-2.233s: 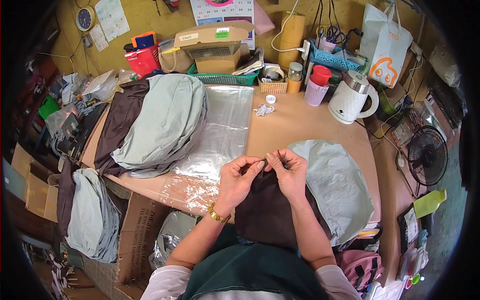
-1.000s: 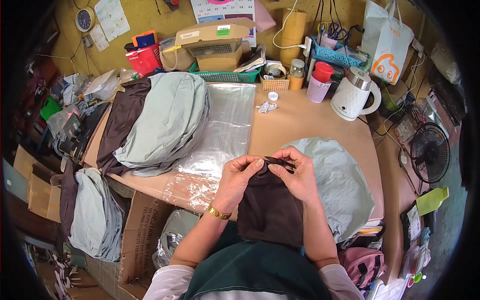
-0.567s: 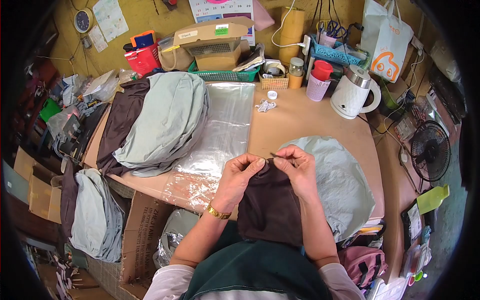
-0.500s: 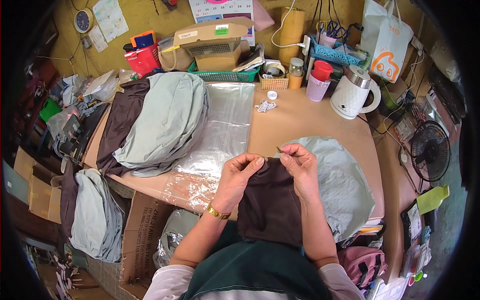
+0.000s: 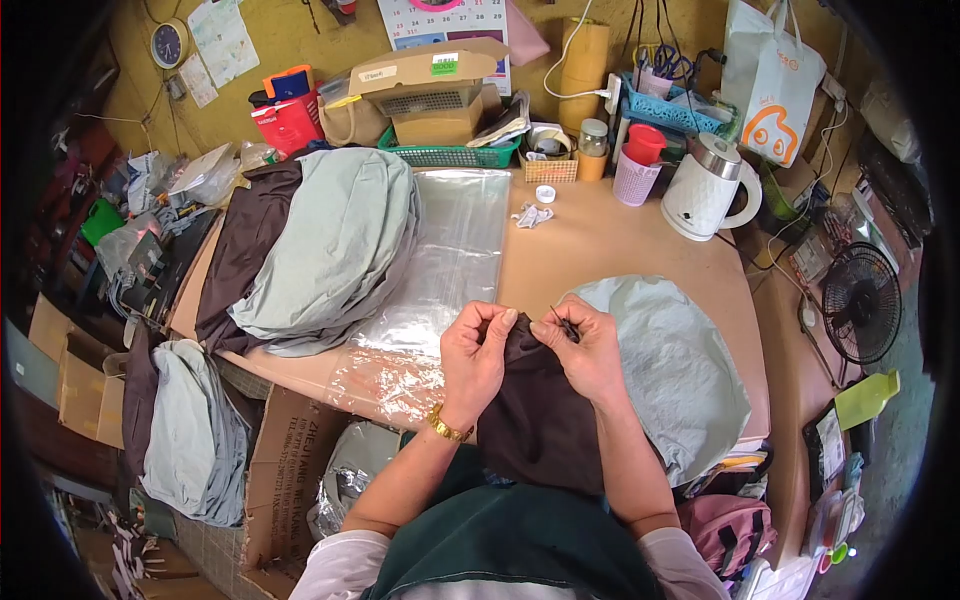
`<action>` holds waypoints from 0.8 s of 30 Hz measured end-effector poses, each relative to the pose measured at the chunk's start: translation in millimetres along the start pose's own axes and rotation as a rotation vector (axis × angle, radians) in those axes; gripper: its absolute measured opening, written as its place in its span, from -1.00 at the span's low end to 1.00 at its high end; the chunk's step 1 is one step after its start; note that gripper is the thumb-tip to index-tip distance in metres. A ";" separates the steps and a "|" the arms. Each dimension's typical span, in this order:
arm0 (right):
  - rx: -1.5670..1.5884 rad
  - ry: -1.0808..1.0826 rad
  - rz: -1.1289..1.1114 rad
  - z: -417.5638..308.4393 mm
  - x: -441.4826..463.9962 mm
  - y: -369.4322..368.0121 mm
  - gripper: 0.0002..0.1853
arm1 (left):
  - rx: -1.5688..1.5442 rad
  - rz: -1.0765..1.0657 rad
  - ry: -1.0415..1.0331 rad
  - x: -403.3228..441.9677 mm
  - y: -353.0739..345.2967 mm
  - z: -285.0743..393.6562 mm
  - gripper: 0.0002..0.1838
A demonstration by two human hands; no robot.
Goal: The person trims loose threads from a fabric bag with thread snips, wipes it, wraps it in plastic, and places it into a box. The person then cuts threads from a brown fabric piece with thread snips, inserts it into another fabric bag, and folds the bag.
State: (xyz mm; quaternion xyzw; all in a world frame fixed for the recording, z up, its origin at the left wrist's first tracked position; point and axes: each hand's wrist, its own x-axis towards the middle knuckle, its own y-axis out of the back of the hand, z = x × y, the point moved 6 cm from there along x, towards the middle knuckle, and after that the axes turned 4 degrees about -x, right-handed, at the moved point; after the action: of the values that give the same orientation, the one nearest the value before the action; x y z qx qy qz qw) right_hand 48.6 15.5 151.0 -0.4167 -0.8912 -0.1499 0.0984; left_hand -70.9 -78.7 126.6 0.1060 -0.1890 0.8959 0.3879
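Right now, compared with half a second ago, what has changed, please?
The right hand has moved slightly down and leftward, closer to the left hand. Both hands still pinch the dark brown fabric. The pale gray fabric pile and white electric kettle stayed put.

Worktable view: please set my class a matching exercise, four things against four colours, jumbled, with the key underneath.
Things
1. Cloth in the left hand
2. Kettle
3. Wristband
4. Fan

Colours
A. Gold
B. Black
C. Dark brown
D. Mainly white

Pairs: 1-C, 2-D, 3-A, 4-B
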 end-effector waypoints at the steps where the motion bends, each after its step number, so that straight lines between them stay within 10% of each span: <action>1: 0.018 -0.003 0.016 -1.2 0.1 0.5 -0.85 | -0.073 -0.003 0.041 0.6 -0.1 -4.0 -0.82; 9: -0.068 0.111 0.252 -24.0 -10.6 5.5 -0.77 | 0.026 -0.006 -0.015 3.6 1.0 -3.1 -0.83; 11: -0.585 0.362 0.284 -49.1 -17.1 6.0 -0.68 | 0.107 -0.003 -0.037 3.8 1.8 -1.9 -0.83; 17: -0.792 0.536 0.360 -65.7 -25.5 3.9 -0.71 | -0.196 -0.057 0.029 1.3 -4.5 5.2 -0.84; 24: -0.746 0.597 0.418 -62.8 -24.1 3.9 -0.71 | -0.174 -0.106 0.071 -2.7 -7.1 13.8 -0.47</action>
State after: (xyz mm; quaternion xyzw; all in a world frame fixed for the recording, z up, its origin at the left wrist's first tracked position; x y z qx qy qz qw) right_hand 70.1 -21.3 203.2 -0.5315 -0.6083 -0.5467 0.2207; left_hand -63.2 -81.8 140.0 0.0499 -0.2466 0.8575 0.4487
